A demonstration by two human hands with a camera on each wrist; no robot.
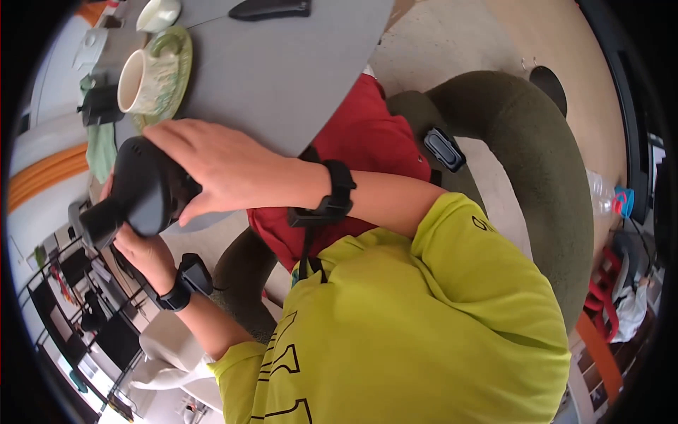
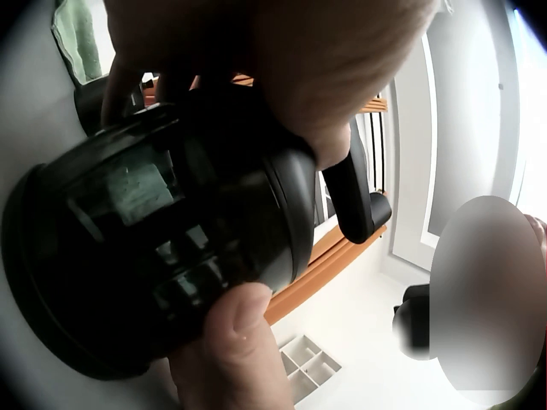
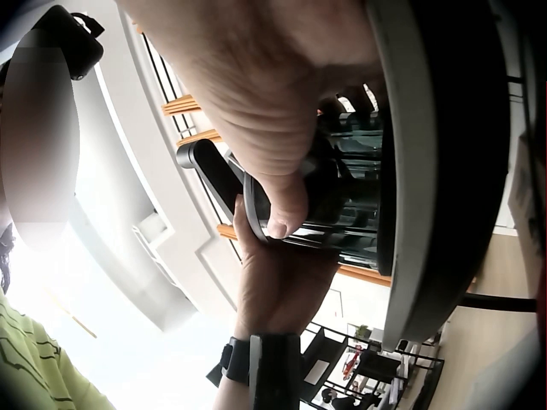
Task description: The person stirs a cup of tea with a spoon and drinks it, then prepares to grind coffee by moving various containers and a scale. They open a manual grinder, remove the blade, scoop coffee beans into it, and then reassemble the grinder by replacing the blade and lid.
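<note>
A black pot (image 1: 141, 187) with dark, glossy sides is held tilted between both hands at the table's edge. My right hand (image 1: 222, 166) spreads over its side, fingers along the far side and thumb against the near side; in the right wrist view, the right hand's thumb presses near the rim of the pot (image 3: 342, 184). Lower down, my left hand (image 1: 150, 265) grips the pot near its handle (image 1: 102, 222), the fingers partly hidden. The left wrist view shows the handle (image 2: 350, 201) sticking out beside the left hand (image 2: 282, 68).
On the grey table (image 1: 261, 78) stand a patterned cup (image 1: 141, 81) on a green saucer (image 1: 185, 60), a white bowl-like cup (image 1: 159, 14) and a black container (image 1: 102, 104). A black pouch (image 1: 272, 8) lies near the top. A green cloth (image 1: 101, 152) hangs beside the pot.
</note>
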